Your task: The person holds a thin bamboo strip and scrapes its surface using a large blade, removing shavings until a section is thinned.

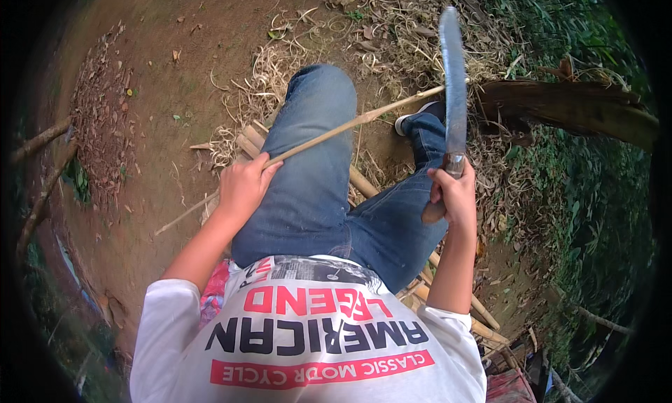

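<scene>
My left hand (243, 184) is closed round a long thin bamboo strip (336, 130) that slants over my left thigh. Its lower end reaches the dirt at the left, and its far end rises to the right, up to the blade. In my right hand (453, 191) is the wooden handle of a machete (455, 88). The long, wide blade points away from me, upright in the view, and its middle overlaps the strip's far end. Whether blade and strip touch, I cannot tell.
Curly pale shavings (273, 74) litter the ground beyond my knees. Cut bamboo poles (362, 182) lie beneath and behind my legs. A dark, split trunk (560, 105) stretches in from the right, beside green plants (595, 193). Branches (45, 172) stand at the far left over bare dirt.
</scene>
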{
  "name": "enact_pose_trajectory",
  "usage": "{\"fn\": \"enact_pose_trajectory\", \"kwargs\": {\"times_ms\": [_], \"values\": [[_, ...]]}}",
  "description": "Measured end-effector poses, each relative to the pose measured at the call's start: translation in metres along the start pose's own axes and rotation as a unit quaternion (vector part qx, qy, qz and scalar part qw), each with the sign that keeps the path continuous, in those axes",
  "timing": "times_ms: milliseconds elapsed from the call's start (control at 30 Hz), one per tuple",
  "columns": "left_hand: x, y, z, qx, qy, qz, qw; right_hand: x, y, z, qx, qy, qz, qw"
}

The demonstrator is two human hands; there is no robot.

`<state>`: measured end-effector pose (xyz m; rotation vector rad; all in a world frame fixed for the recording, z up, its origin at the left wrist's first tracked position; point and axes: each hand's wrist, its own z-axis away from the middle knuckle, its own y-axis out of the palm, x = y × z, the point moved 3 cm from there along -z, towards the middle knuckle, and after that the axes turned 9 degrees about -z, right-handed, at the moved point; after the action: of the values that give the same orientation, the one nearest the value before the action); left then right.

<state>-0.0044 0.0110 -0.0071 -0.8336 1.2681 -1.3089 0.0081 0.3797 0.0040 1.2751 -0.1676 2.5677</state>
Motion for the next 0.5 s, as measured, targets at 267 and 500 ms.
{"fn": "enact_pose_trajectory", "kwargs": {"times_ms": [267, 500], "values": [[0.006, 0.000, 0.001, 0.016, -0.005, -0.009, 1.000, 0.000, -0.007, 0.004, 0.092, 0.100, 0.019, 0.991], [-0.001, 0.000, 0.000, 0.008, -0.003, -0.004, 1.000, -0.007, 0.000, 0.001, -0.008, -0.010, 0.053, 0.998]]}}
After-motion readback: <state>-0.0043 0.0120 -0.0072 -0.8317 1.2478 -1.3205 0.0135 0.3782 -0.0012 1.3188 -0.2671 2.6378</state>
